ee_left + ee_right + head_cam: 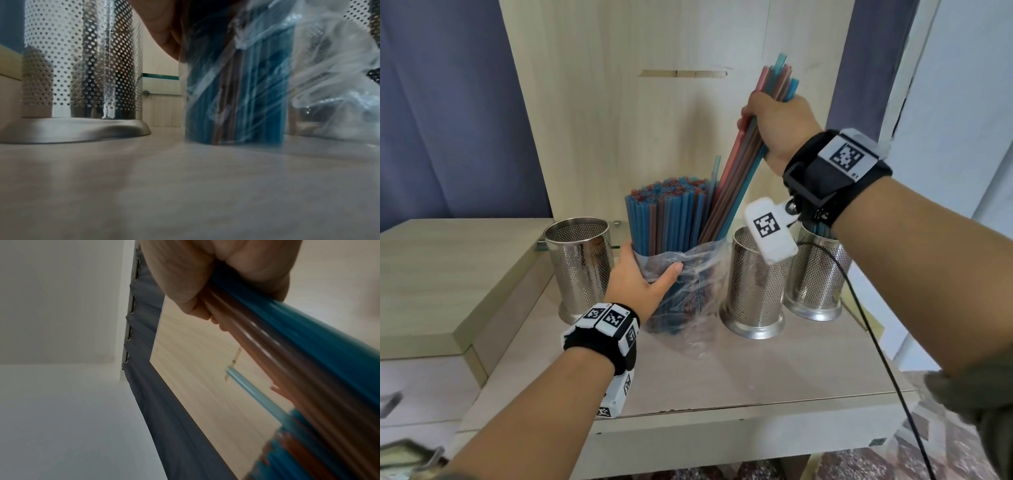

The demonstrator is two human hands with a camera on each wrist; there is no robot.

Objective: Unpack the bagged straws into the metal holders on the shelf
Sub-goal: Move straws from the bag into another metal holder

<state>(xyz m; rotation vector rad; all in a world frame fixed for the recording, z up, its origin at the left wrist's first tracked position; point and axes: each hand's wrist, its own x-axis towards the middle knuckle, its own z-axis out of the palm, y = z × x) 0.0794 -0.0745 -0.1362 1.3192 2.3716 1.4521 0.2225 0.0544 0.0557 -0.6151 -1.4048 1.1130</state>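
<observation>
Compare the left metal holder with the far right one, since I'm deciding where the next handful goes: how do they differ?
The left holder shows no straws at its open rim, while straw tips stick up from the far right holder. The left holder stands fully in view beside the left hand, which grips the straw bag; the far right holder is partly hidden behind the right wrist. Both are perforated steel cylinders with flared bases, upright on the shelf.

Blue curtain (448, 102) behind a pale wooden back panel (619, 102)
</observation>
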